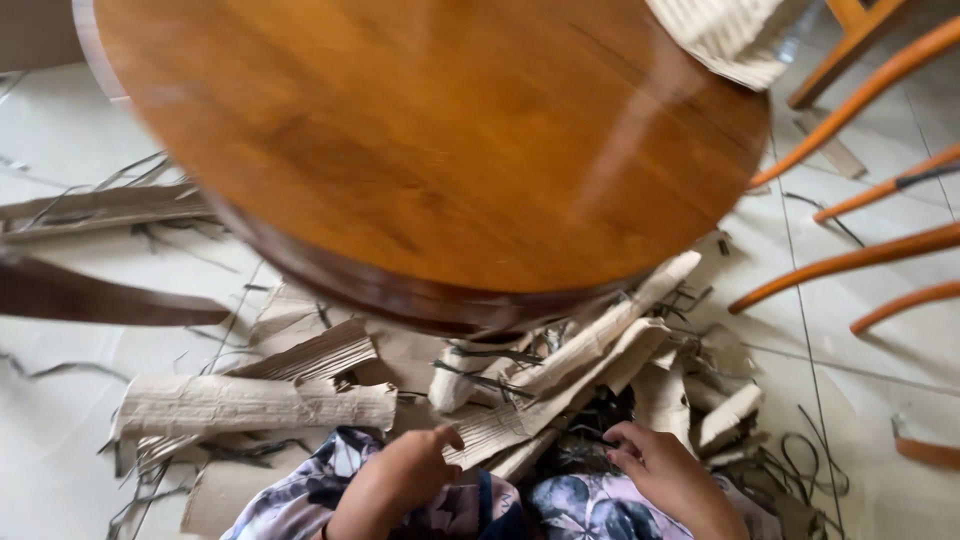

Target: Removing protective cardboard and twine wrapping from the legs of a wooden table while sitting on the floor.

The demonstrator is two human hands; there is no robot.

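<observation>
I look down past a round wooden table [430, 130] at a heap of torn corrugated cardboard strips [560, 370] on the tiled floor. My left hand [400, 480] rests above my floral-clad lap, its thumb touching the near end of a cardboard strip [500, 425]. My right hand [660, 465] reaches into dark thin strands [590, 430] beside the heap, fingers curled around them. Whether either hand truly grips something is unclear.
A long rolled cardboard piece [250, 405] lies at the left. More cardboard [100, 205] lies at the far left. Orange wooden chair rungs [860, 260] stand at the right. A piece of corrugated card [730, 35] sits on the table's far edge. Thin dark strands litter the floor.
</observation>
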